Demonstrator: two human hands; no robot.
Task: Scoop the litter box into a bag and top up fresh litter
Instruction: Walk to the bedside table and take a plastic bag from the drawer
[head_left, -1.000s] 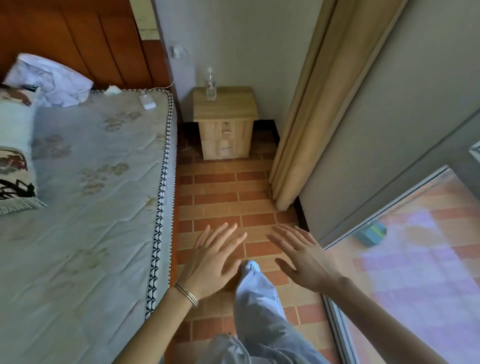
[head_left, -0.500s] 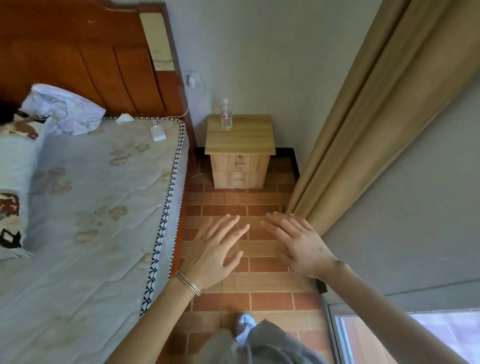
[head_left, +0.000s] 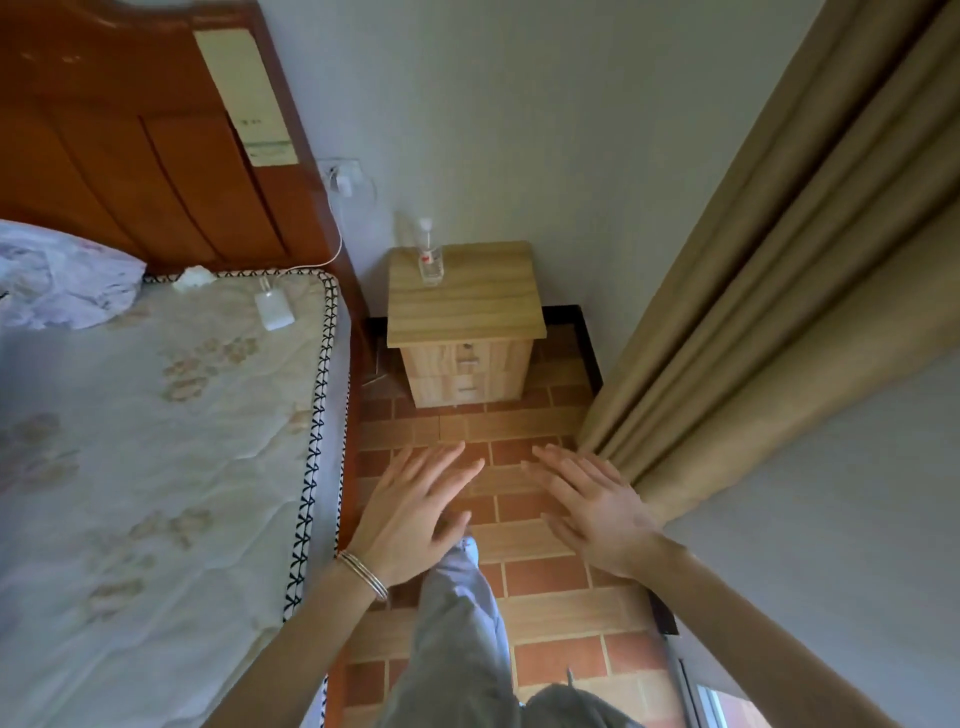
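You are holding both hands out in front of you over the brick-patterned floor (head_left: 545, 603), the left hand (head_left: 410, 514) and the right hand (head_left: 597, 509) spread flat with fingers loose and nothing in either. No litter box, scoop, bag or fresh litter is showing anywhere here, so you are standing at the very start of the job, probably locating the gear. You are facing the narrow gap between the bed (head_left: 156, 441) and the curtain (head_left: 753, 312), with a bedside cabinet (head_left: 462, 322) carrying a small bottle (head_left: 430, 260) ahead. The box may be sitting behind the curtain, though this view is not showing it. Next you are needing to find the box and pick up scoop and bag.
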